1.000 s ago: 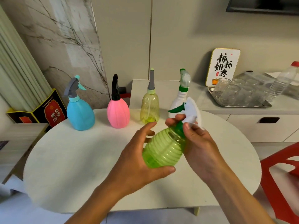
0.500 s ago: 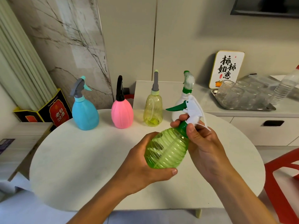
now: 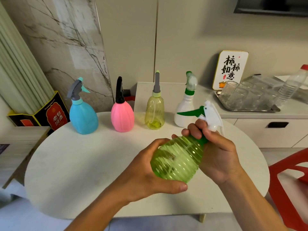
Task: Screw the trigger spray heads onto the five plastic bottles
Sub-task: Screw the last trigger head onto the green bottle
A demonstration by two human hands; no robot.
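A round white tabletop (image 3: 83, 164) stands by a marble wall and a low cabinet. Four bottles stand in a row at its back, heads already on: blue (image 3: 83, 116), pink (image 3: 122, 117), yellow (image 3: 154, 112) and white (image 3: 185, 110).

The fifth one, the green bottle (image 3: 178, 160), is held tilted in the air over the tabletop. It looks empty, so it should be light. The see-through plastic looks thin and may squash if squeezed hard. The ridges should stop it slipping. The round belly is a good place to hold it, and the collar is the part to turn.

The left hand (image 3: 146, 174) cups the belly from below, thumb along the bottom. The right hand (image 3: 218, 152) wraps its fingers round the green collar under the white spray head (image 3: 210, 115). Each grip is clamped on its part.
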